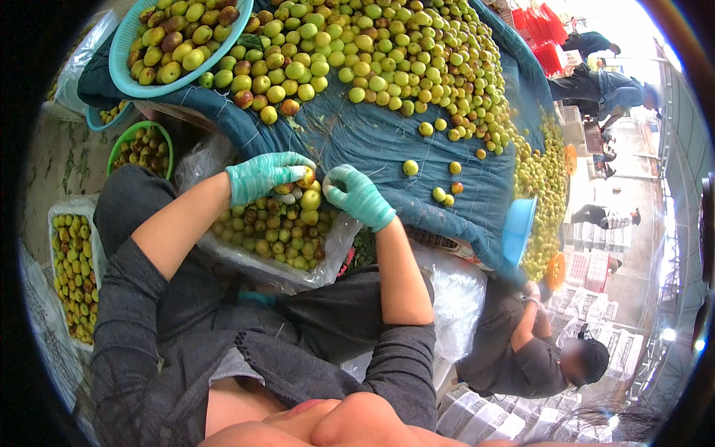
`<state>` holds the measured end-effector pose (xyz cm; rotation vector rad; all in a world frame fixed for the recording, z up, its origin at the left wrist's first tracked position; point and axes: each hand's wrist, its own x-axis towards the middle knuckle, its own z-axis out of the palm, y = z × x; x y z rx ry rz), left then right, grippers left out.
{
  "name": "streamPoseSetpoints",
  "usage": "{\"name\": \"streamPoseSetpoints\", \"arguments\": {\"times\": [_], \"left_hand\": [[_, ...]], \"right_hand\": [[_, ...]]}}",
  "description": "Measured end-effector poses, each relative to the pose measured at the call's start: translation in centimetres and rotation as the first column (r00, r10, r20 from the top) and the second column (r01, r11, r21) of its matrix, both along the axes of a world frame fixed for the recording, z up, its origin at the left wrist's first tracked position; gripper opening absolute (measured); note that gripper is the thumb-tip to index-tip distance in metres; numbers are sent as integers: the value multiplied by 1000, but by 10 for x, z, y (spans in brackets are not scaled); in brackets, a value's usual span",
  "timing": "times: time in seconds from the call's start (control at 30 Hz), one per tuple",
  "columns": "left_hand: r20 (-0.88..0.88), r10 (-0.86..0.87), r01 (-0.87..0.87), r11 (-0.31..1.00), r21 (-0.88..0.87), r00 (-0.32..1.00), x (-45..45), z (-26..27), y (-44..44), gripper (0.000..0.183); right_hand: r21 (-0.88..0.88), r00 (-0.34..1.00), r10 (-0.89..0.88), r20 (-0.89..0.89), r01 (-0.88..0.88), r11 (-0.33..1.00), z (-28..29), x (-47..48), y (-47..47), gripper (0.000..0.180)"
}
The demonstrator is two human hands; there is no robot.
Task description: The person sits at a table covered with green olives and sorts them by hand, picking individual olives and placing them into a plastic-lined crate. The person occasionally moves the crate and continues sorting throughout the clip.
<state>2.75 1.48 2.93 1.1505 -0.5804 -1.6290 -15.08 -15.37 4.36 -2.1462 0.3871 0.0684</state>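
Note:
My left hand (271,176), in a teal knitted glove, grips a yellow-brown jujube (306,177) at its fingertips; another fruit shows under the fingers. To its right is my right hand (360,195), gloved alike, with thumb and fingers curled but apart and no fruit visible between them. Between and just below the hands are several yellow-green jujubes (311,199); whether they are falling or resting I cannot tell. Beneath lies a plastic-lined crate (290,272) of green and brown jujubes (273,234), in front of my bent legs.
A blue cloth-covered table (357,134) bears a heap of jujubes (413,50). A light-blue basket (117,67) sits at its left corner, a green basket (111,151) below. Another filled crate (72,274) stands left. A person in a cap (530,352) sits at right beside a blue basin (516,232).

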Motion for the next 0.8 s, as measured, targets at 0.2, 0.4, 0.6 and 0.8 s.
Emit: {"name": "streamPoseSetpoints", "arguments": {"times": [0.2,0.4,0.6,0.8], "left_hand": [[-109,85,-84,996,8,990,-2,-13,-6,36],[-240,241,-255,967,-27,940,14,-9,0,34],[-211,287,-292,956,8,934,21,-4,14,30],[-243,293,-312,949,-44,925,32,2,31,39]], "right_hand": [[-273,996,37,81,-14,962,-9,1,22,21],[207,929,252,-271,-200,958,-10,-24,22,23],[-19,757,334,-562,-415,910,-106,-37,74,56],[-255,929,112,-352,-210,944,-147,-49,114,54]]}}
